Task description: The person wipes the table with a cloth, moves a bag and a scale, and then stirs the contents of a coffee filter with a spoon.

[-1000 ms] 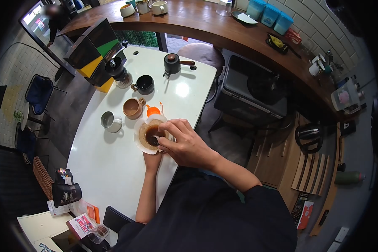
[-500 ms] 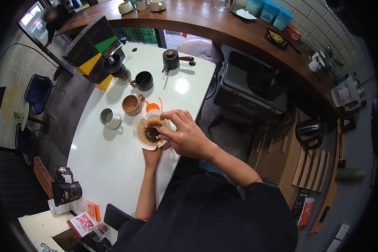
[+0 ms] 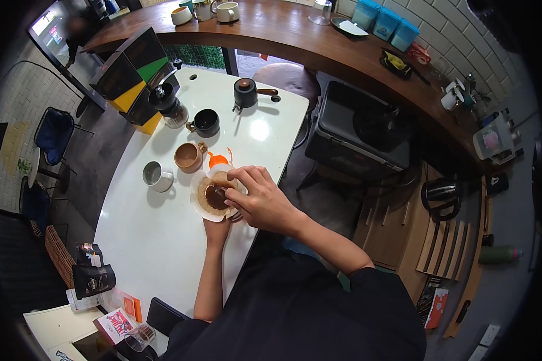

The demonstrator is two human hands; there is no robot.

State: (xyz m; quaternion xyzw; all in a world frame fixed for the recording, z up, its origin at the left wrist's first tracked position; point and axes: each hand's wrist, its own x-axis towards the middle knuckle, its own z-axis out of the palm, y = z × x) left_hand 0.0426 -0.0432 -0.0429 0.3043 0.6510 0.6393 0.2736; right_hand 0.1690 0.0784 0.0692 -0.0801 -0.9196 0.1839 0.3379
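A paper coffee filter (image 3: 202,205) with wet brown coffee in it stands near the white table's right edge. My left hand (image 3: 217,225) is at the filter's lower side; its fingers are hidden beneath the paper. Over the filter's right side, my right hand (image 3: 256,198) has its fingers bent and pinched at the coffee; whatever they hold is too small to make out. Just behind the filter lies an orange item (image 3: 218,160). A brown cup (image 3: 188,157) and a grey-white mug (image 3: 158,176) stand to the left.
Farther back on the table (image 3: 132,234) are a black cup (image 3: 206,123), a hand grinder (image 3: 170,105) and a dark pot with a wooden handle (image 3: 246,93). A grey bin (image 3: 358,126) stands right of the table. A person stands far off at the upper left.
My right hand has shifted very slightly over the filter, its fingers still bent. The dark pool in the filter looks smaller and browner. The view has moved slightly.
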